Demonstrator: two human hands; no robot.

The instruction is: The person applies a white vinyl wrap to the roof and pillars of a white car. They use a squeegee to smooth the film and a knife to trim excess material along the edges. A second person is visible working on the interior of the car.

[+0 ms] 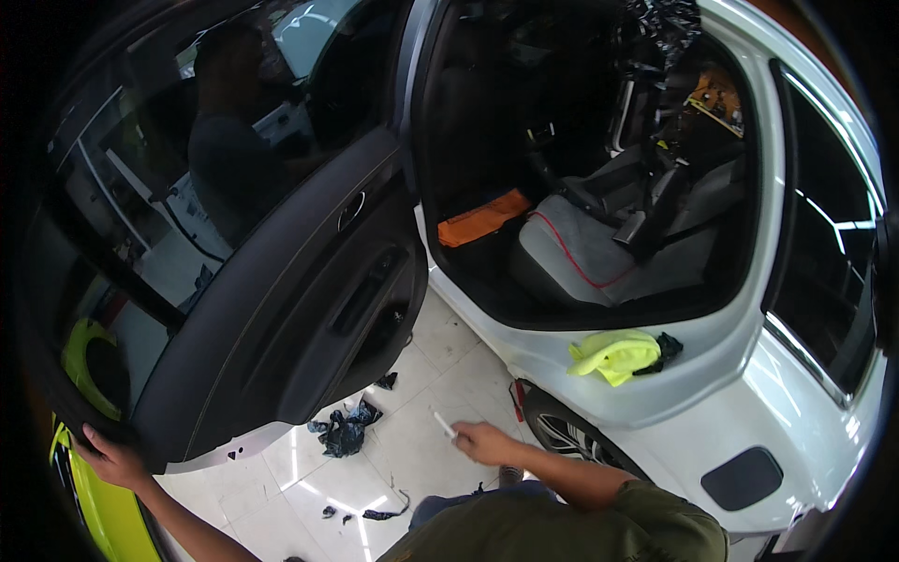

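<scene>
The left hand (114, 459) is at 8 o'clock in the view, its fingers curled around the outer lower corner of the open car door (239, 328), which spreads across the 9 o'clock side with its dark, stitched inner panel facing the person. The right hand (485, 442) is near 6 o'clock, its fingers pinched on a slim white stick (443, 424) that points toward 11 o'clock from the fingertips; it is too small to tell exactly what kind of tool it is. The stick is held clear of the door, over the pale tiled floor (440, 370). At 7 o'clock, crumpled black scraps (343, 436) lie on the tiles just below the door's lower edge, with smaller bits scattered near them. The white car body (670, 412) fills the right side; on its ledge at 4 o'clock rests a bunched yellow-green cloth (613, 356), with a dark crumpled piece (669, 347) touching its right end. The rear wheel (567, 436) shows at 5 o'clock, and a dark square flap (742, 478) is at 4 o'clock, farther out than the cloth. Through the doorway, a grey seat (571, 239) with red piping lies between 2 and 3 o'clock, and a flat orange item (484, 217) is near 1 o'clock.
</scene>
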